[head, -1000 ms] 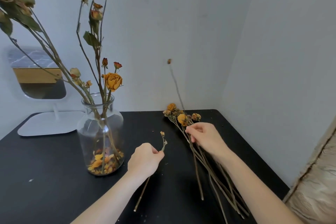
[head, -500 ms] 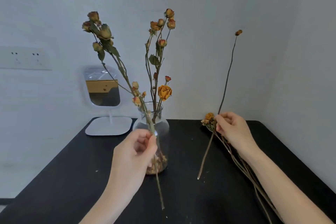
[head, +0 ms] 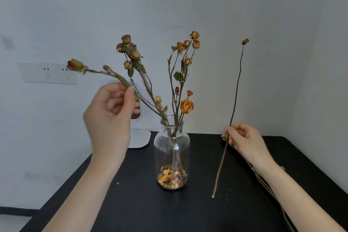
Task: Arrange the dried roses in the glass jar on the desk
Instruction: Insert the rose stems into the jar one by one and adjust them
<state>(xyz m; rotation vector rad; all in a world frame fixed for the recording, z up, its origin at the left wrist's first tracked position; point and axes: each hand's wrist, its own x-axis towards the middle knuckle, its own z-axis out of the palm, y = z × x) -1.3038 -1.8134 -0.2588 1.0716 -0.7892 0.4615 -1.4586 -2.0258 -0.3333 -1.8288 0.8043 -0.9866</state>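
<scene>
A clear glass jar [head: 171, 149] stands mid-desk with several dried roses [head: 185, 106] upright in it and loose petals at its bottom. My left hand [head: 109, 117] is raised left of the jar, pinching a short dried rose stem [head: 105, 72] whose bud points left, at the height of the jar's flowers. My right hand [head: 243, 141] holds a long thin stem with a small bud [head: 237, 88] upright to the right of the jar, its lower end just above the desk. More dried stems [head: 263, 182] lie on the desk under my right forearm.
The black desk [head: 207, 213] fills the lower view, set into a white wall corner. A small white mirror stand [head: 140, 138] sits behind my left hand. A wall socket plate [head: 49, 73] is at the left. Petal crumbs dot the desk.
My left hand has lifted its short rose from desk level up to the left of the jar's flowers. My right hand has raised the long stem upright. The view has tilted up.
</scene>
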